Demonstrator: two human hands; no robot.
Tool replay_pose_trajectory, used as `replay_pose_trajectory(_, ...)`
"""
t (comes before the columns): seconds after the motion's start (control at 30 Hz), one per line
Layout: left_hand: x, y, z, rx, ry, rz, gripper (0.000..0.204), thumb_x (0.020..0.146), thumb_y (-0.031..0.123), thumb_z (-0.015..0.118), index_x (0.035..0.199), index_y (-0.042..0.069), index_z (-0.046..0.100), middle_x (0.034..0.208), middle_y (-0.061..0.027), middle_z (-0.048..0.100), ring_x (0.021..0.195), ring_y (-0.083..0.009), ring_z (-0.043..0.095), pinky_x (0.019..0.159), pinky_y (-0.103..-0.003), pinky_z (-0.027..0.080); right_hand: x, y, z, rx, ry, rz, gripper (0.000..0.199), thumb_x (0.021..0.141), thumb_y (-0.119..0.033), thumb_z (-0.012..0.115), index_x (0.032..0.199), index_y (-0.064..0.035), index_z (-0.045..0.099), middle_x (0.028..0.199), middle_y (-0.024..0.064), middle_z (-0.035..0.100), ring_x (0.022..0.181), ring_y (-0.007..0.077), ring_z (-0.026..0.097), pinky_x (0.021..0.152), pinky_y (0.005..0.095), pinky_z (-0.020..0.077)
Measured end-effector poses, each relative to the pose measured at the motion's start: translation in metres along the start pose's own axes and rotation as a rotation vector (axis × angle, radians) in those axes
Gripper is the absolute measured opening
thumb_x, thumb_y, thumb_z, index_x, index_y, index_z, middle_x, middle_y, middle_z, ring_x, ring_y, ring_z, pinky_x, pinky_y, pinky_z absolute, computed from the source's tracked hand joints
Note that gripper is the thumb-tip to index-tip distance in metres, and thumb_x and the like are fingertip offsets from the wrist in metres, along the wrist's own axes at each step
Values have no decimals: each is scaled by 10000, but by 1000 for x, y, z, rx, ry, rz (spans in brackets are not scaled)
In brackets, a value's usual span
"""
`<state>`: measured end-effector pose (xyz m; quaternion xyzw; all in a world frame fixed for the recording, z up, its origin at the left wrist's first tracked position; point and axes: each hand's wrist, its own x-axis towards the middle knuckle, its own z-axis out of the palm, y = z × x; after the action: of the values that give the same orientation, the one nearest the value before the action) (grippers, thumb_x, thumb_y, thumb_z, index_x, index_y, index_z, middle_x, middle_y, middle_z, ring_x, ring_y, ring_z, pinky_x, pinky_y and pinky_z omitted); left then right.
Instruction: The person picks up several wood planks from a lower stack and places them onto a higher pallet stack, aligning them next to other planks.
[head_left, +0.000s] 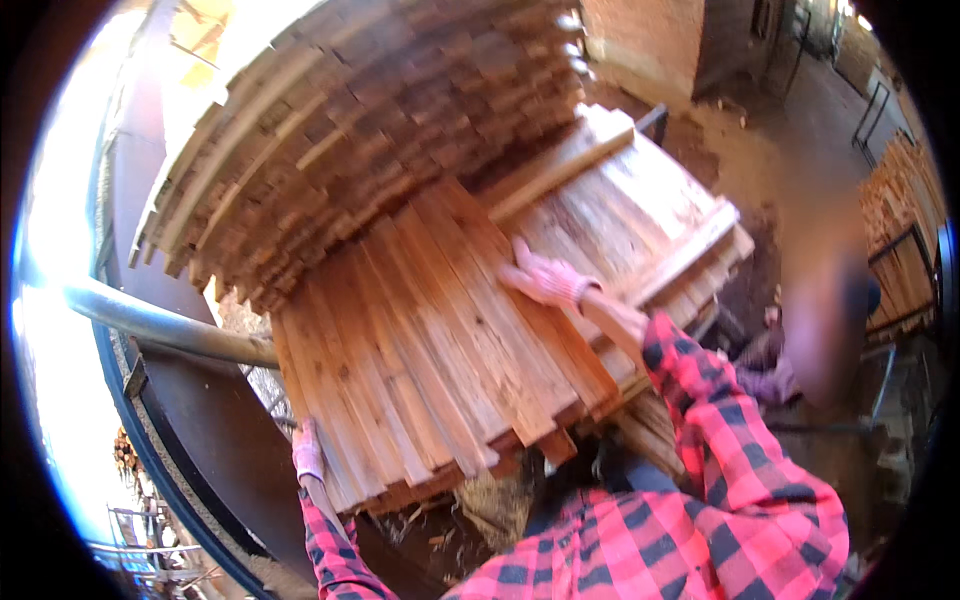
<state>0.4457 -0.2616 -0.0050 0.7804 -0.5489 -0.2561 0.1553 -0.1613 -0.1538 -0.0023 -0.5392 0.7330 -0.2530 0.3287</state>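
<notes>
A layer of reddish-brown wooden planks [420, 340] lies side by side in front of me, their near ends uneven. My left hand [308, 452], in a pinkish glove, is against the outer edge of the leftmost plank, its fingers stretched upward and partly blurred. At the right side of the layer, my right hand [548, 275], gloved alike, rests with fingers apart on the edge of the last plank. Neither hand is wrapped round a plank. A paler stack of boards [620, 210], with crosswise strips on it, adjoins on the right.
Behind the planks rises a tall stack of wood pieces [400, 120]. A metal pipe [170, 320] reaches in from the left, beside a dark metal beam [220, 430]. A blurred person [825, 335] is at the right, near another wood stack [905, 190].
</notes>
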Motion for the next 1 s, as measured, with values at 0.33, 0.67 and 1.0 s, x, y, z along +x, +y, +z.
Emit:
replay_pose_trajectory(0.33, 15, -29, -17, -262, -100, -33, 778, 965, 587, 559, 1440, -19, 451, 1276, -190, 610, 1099, -298, 606, 960, -439, 497, -5, -32, -5, -29, -18, -16, 802, 1011, -579, 407, 1560, -16, 245, 1537, 329, 363, 1366, 458, 460, 1092, 483, 430)
replay_pose_trajectory(0.67, -135, 149, 85, 84, -91, 1022, 603, 986, 254, 635, 1492, -4, 434, 1523, -220, 435, 1451, -368, 347, 1208, -462, 254, -242, -47, 96, 76, 1099, -94, 717, 1000, -376, 564, 1540, 37, 334, 1559, 320, 315, 1454, 478, 329, 1200, 509, 277)
replay_pose_trajectory(1.0, -206, 188, 102, 325, -407, 1388, 765, 986, 445, 538, 1552, -16, 307, 1586, -285, 305, 1497, -465, 216, 1227, -550, 137, -237, -62, 126, 30, 1036, -38, 786, 988, -603, 441, 1508, -15, 402, 1597, 323, 246, 1503, 488, 202, 1217, 615, 120)
